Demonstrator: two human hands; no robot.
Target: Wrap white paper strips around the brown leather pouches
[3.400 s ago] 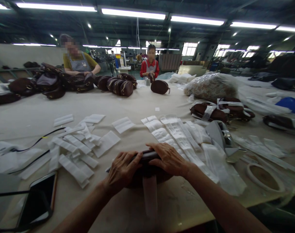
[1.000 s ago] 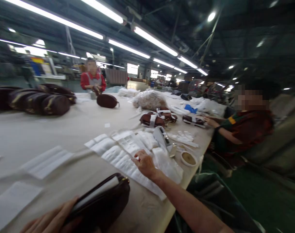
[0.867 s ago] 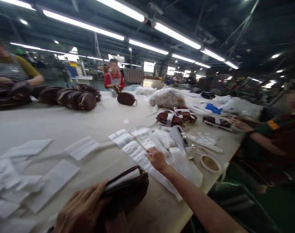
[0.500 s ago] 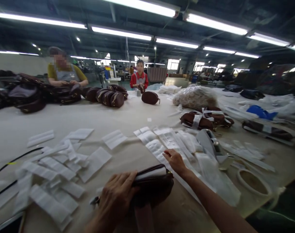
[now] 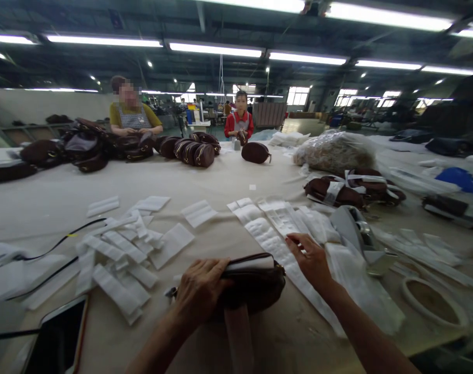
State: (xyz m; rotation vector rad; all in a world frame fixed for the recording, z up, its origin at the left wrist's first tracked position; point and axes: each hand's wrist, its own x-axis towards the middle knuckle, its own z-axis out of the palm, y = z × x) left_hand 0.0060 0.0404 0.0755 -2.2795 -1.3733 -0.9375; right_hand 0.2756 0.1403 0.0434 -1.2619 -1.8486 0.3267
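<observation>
My left hand [image 5: 203,285] grips the left end of a dark brown leather pouch [image 5: 255,288] just above the table. A white sheet [image 5: 249,263] shows along the pouch's top, and a translucent strip [image 5: 238,332] hangs below it toward me. To the right, my right hand [image 5: 310,257] is over white padded foam strips [image 5: 263,236], its thumb and forefinger pinched together near their surface. What lies between those fingertips, if anything, is too small to make out. Right of that hand stands a grey tape dispenser [image 5: 353,231].
Loose white foam pieces [image 5: 117,293] are scattered at left, with a phone [image 5: 59,335] in front. A tape roll [image 5: 434,301] lies at right. Wrapped brown pouches [image 5: 333,192] and a plastic-bagged bundle [image 5: 333,150] sit beyond. Two people work across the table beside more brown pouches [image 5: 197,154].
The camera view has turned left, so the scene sits farther right. My right hand still hovers over the foam strips, a little farther from the pouch. The left hand keeps its hold.
</observation>
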